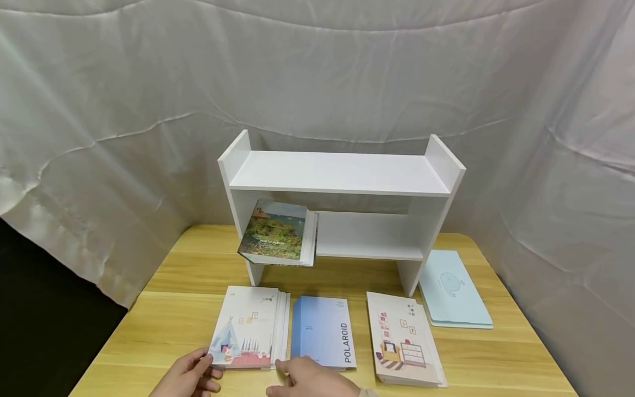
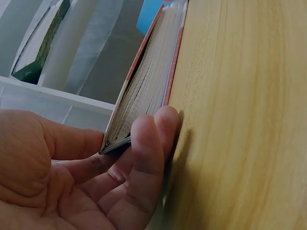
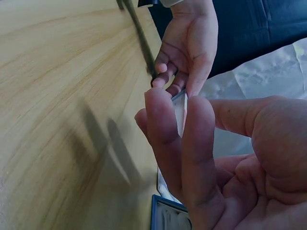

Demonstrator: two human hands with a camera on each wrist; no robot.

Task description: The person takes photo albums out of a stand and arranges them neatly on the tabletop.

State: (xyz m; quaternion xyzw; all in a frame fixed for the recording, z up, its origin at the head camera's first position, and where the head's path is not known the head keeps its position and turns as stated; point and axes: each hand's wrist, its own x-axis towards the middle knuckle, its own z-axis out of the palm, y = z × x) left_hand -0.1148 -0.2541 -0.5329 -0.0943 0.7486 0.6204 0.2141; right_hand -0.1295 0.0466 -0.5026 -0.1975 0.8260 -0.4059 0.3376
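A white photo album (image 1: pixel 245 325) with a blue tent drawing lies at the front left of the table. My left hand (image 1: pixel 187 375) pinches its lower left corner, thumb above and fingers below, as the left wrist view shows at the thick page edge (image 2: pixel 144 81). My right hand (image 1: pixel 312 377) reaches to the lower right corner with one fingertip at the edge. In the right wrist view, its fingers (image 3: pixel 165 120) are extended and partly hide the album; whether they grip is hard to see. Beside the album lies a blue POLAROID album (image 1: pixel 319 331).
A white shelf (image 1: pixel 337 171) stands behind, with a landscape-covered photo album (image 1: pixel 278 231) jutting out from its middle level. Another white album (image 1: pixel 404 339) lies front right, and a light blue book with a whale (image 1: pixel 453 289) lies beside the shelf. Grey cloth (image 1: pixel 317 77) hangs around the table.
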